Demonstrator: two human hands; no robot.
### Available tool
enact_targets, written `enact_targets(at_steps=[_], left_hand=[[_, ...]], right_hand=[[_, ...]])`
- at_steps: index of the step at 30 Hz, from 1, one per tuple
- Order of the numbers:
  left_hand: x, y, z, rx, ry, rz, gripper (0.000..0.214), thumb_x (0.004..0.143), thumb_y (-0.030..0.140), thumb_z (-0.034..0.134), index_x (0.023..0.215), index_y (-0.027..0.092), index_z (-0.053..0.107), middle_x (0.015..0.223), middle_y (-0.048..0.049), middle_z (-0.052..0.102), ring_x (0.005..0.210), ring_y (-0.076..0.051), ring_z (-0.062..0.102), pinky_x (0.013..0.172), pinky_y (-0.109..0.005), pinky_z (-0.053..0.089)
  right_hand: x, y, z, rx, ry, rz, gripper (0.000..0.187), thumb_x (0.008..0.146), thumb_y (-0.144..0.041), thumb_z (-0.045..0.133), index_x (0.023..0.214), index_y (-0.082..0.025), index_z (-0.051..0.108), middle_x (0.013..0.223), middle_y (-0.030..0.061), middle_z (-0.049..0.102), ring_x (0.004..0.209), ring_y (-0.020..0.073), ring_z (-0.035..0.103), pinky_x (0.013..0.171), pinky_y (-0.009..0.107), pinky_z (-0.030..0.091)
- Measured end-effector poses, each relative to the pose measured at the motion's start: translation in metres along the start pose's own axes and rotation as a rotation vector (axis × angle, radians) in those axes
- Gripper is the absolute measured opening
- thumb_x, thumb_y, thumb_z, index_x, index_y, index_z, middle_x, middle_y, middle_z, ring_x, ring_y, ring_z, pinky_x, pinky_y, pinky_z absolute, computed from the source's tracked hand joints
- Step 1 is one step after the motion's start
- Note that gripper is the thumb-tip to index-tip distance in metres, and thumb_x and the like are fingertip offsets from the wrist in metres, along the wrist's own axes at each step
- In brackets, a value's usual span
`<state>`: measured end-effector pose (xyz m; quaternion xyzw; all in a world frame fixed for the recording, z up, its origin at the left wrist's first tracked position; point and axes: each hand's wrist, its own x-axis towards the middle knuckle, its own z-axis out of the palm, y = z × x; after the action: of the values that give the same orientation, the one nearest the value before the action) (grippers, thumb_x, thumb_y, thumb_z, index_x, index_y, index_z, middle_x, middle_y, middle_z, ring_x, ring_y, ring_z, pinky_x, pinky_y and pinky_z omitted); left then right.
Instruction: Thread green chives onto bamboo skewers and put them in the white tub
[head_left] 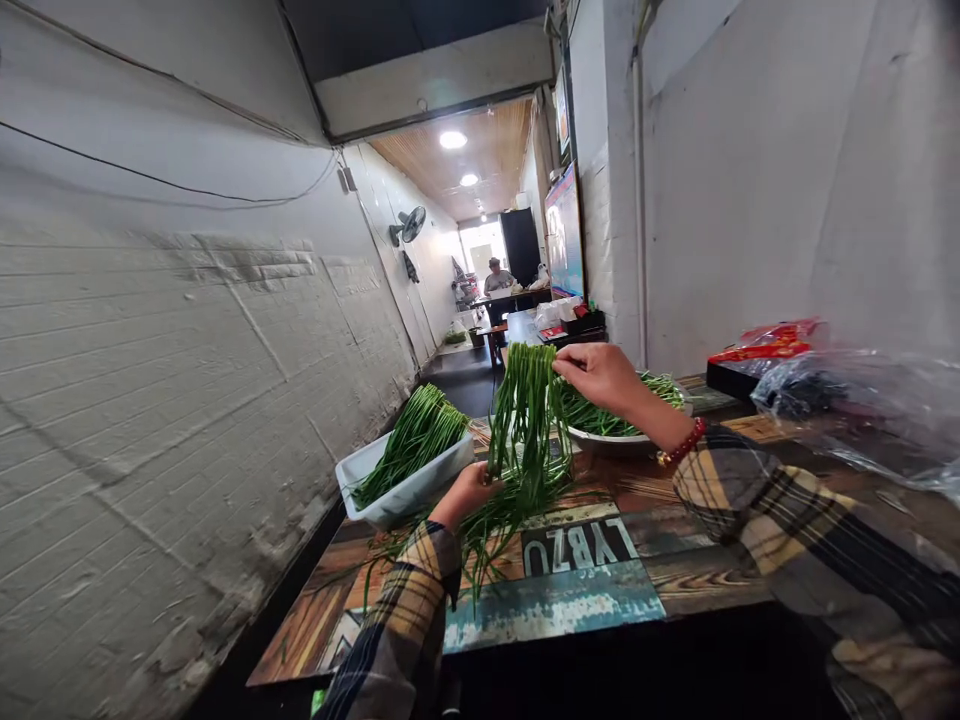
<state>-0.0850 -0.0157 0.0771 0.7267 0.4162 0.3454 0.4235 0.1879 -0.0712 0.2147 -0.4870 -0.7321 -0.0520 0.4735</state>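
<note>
A row of green garlic chives (529, 405) hangs in front of me, stems level at the top and leaves drooping down. My right hand (596, 372) pinches the row's upper right end; whether a thin stick runs through it, I cannot make out. Lower down, my left hand (471, 490) is closed around the left side of the hanging leaves, its fingertips partly hidden. More chives fill a white tray (401, 497) to the left, lying side by side. A white bowl (611, 440) behind my right forearm holds loose chives. Stray leaves lie on the table below the bunch.
The wood-patterned table (705, 580) bears a black box with red packaging (765, 350) and crumpled clear plastic (855, 410) at the right. A whitewashed wall (187, 400) runs along the left. Further back, a person (497, 277) sits at another table.
</note>
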Motion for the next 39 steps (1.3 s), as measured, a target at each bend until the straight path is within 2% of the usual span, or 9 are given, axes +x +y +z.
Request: enact_targets(at_steps=[3,5,7,10,13,16,21,34,39], left_hand=[[-0.007,0.005,-0.026,-0.003,0.009,-0.014,0.064,0.048,0.04,0.088,0.103,0.013,0.07,0.097,-0.0106,0.069,0.091,-0.026,0.062,0.081,-0.037,0.048],[-0.007,0.026,-0.041,-0.032,0.04,0.019,0.071,0.061,0.045,0.081,0.123,0.018,0.06,0.121,-0.0129,0.062,0.109,-0.027,0.058,0.09,-0.037,0.047],[-0.005,0.057,-0.045,-0.12,0.112,0.165,0.068,0.075,0.042,0.073,0.135,0.021,0.051,0.137,-0.0131,0.052,0.124,-0.027,0.05,0.101,-0.037,0.041],[0.0,0.102,-0.03,-0.191,-0.009,0.345,0.062,0.078,0.035,0.072,0.135,0.022,0.051,0.142,-0.0103,0.049,0.132,-0.026,0.042,0.106,-0.035,0.036],[0.007,0.125,-0.005,-0.289,-0.146,0.39,0.055,0.078,0.034,0.072,0.129,0.018,0.058,0.13,-0.011,0.06,0.123,-0.027,0.052,0.103,-0.036,0.04],[0.009,0.124,0.011,-0.379,-0.144,0.334,0.046,0.078,0.036,0.072,0.118,0.015,0.066,0.114,-0.0103,0.069,0.105,-0.024,0.062,0.092,-0.033,0.046],[0.002,0.115,0.014,-0.437,-0.237,0.2,0.042,0.077,0.041,0.072,0.107,0.011,0.071,0.099,-0.0121,0.074,0.084,-0.021,0.068,0.077,-0.03,0.05],[-0.001,0.116,0.029,-0.543,-0.223,0.169,0.042,0.066,0.027,0.082,0.103,0.012,0.072,0.098,-0.0107,0.075,0.093,-0.024,0.068,0.087,-0.034,0.05],[-0.006,0.117,0.033,-0.565,-0.178,0.102,0.035,0.066,0.027,0.082,0.096,0.013,0.071,0.087,-0.0082,0.075,0.078,-0.02,0.07,0.079,-0.033,0.052]], right_hand=[[0.006,-0.001,-0.007,-0.056,-0.041,-0.001,0.023,0.087,-0.03,0.055,0.08,-0.019,0.073,0.071,0.0038,0.071,0.067,0.0176,0.062,0.059,0.027,0.036],[0.006,-0.001,-0.007,-0.065,-0.064,-0.027,0.022,0.087,-0.03,0.055,0.082,-0.02,0.073,0.075,0.0044,0.072,0.07,0.0179,0.063,0.06,0.027,0.036],[0.004,-0.004,-0.002,-0.049,-0.09,-0.062,0.021,0.087,-0.029,0.056,0.083,-0.02,0.074,0.079,0.0045,0.073,0.073,0.0177,0.063,0.061,0.026,0.037],[0.001,-0.011,0.007,0.003,-0.128,-0.096,0.021,0.087,-0.028,0.056,0.081,-0.019,0.074,0.075,0.0031,0.072,0.069,0.016,0.062,0.061,0.025,0.036],[0.0,-0.019,0.012,0.072,-0.14,-0.113,0.021,0.087,-0.025,0.056,0.078,-0.017,0.074,0.07,0.0021,0.07,0.063,0.0142,0.059,0.06,0.025,0.035],[-0.001,-0.025,0.011,0.141,-0.159,-0.121,0.02,0.085,-0.02,0.056,0.075,-0.015,0.073,0.069,0.0024,0.07,0.063,0.0134,0.059,0.06,0.024,0.036],[-0.007,-0.026,0.006,0.17,-0.201,-0.125,0.018,0.083,-0.018,0.057,0.074,-0.014,0.072,0.068,0.0021,0.068,0.062,0.0129,0.058,0.059,0.023,0.035],[-0.014,-0.026,0.007,0.203,-0.21,-0.058,0.018,0.083,-0.018,0.057,0.075,-0.014,0.073,0.068,0.0029,0.071,0.063,0.0142,0.062,0.061,0.024,0.04],[-0.015,-0.025,0.008,0.202,-0.217,-0.045,0.018,0.084,-0.019,0.057,0.075,-0.014,0.073,0.065,0.0025,0.07,0.062,0.0144,0.062,0.061,0.024,0.04]])
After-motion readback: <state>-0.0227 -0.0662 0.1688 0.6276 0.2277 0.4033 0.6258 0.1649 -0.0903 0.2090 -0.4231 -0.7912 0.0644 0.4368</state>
